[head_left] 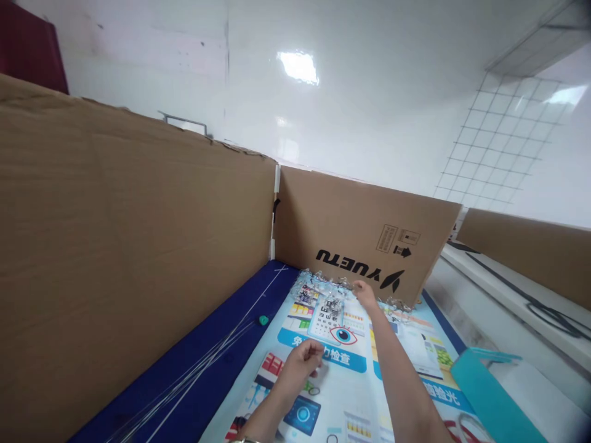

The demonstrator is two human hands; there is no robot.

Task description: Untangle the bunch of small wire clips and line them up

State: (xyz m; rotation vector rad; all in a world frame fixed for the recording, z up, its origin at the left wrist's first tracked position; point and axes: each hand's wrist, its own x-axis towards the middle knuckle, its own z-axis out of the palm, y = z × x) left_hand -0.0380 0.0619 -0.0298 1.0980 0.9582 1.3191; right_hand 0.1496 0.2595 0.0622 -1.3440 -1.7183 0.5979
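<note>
My left hand (302, 364) is over the printed sheet (344, 394), with its fingers curled together. Anything pinched in its fingertips is too small to make out. Farther forward, my right hand (364, 294) reaches to the back of the sheet, its fingers bent at a scattered row of small clear pieces with thin dark parts (323, 282). Whether a piece is between those fingertips is too blurred to tell. More such clear pieces (399, 306) lie to the right of my right arm. The sheet carries an eye picture, a letter chart and Chinese lettering.
Cardboard walls stand at the left (152, 246) and back (351, 215). Long thin white strands (198, 366) and a small green round object (263, 320) lie on the dark blue surface (231, 363). An open teal case (494, 394) sits at the right, near a ledge with black cables (549, 314).
</note>
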